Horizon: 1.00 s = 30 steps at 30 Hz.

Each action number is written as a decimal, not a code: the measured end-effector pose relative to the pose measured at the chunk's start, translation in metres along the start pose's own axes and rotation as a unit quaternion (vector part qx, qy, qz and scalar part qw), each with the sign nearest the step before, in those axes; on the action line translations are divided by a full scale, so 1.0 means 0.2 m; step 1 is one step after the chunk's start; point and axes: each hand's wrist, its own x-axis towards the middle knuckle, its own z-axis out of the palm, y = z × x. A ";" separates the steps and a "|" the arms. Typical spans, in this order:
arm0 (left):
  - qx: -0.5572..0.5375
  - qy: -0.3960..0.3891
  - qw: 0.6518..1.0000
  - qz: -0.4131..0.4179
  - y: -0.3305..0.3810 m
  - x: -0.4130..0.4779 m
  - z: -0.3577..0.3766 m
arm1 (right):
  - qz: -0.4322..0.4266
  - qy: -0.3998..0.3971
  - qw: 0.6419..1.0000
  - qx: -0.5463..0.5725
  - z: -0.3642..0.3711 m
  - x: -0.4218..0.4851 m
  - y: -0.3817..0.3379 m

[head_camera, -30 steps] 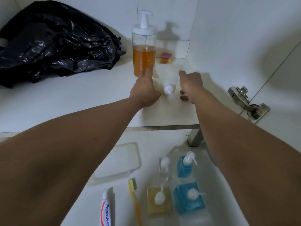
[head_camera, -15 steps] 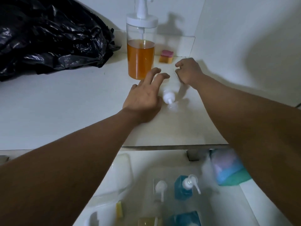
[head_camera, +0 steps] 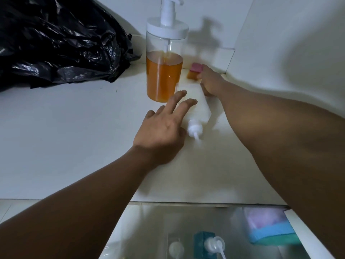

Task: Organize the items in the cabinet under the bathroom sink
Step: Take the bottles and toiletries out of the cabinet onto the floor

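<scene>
the white pump bottle (head_camera: 197, 107) lies on its side on the cabinet floor (head_camera: 74, 137), long axis running front to back, pump end toward the person and base just beside the upright amber dispenser (head_camera: 164, 77). the left hand (head_camera: 161, 133) is nearer: of the two hands it sits just left of the bottle, fingers spread and straight, two fingertips over its flank, gripping nothing. the right hand (head_camera: 210, 81) reaches past the bottle's base to the small pink-and-orange sponge (head_camera: 196, 69) in the back corner; its fingers are hidden, so i cannot tell whether it pinches the sponge. righting the bottle probably falls to the left hand. a crumpled black bag (head_camera: 56, 43) fills the back left; the white walls close in tight on the right
</scene>
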 end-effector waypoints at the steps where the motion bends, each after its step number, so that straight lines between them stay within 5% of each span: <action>1: -0.004 0.001 1.000 0.004 0.00 0.00 0.00 | -0.007 -0.015 0.999 -0.047 -0.01 0.00 -0.02; 7: 0.007 0.002 1.000 0.000 0.00 0.00 0.00 | -0.063 0.046 0.988 -0.137 -0.08 -0.08 -0.04; 15: -0.021 -0.003 1.000 0.003 0.00 -0.01 -0.04 | -0.015 0.220 0.975 -0.022 -0.21 -0.30 -0.03; 25: -0.095 0.051 0.994 0.004 0.02 -0.08 -0.07 | -0.073 0.167 0.980 -0.076 -0.17 -0.54 0.06; 30: -0.110 0.052 0.993 0.005 0.01 -0.06 -0.05 | -0.022 0.109 0.986 -0.124 -0.08 -0.44 0.07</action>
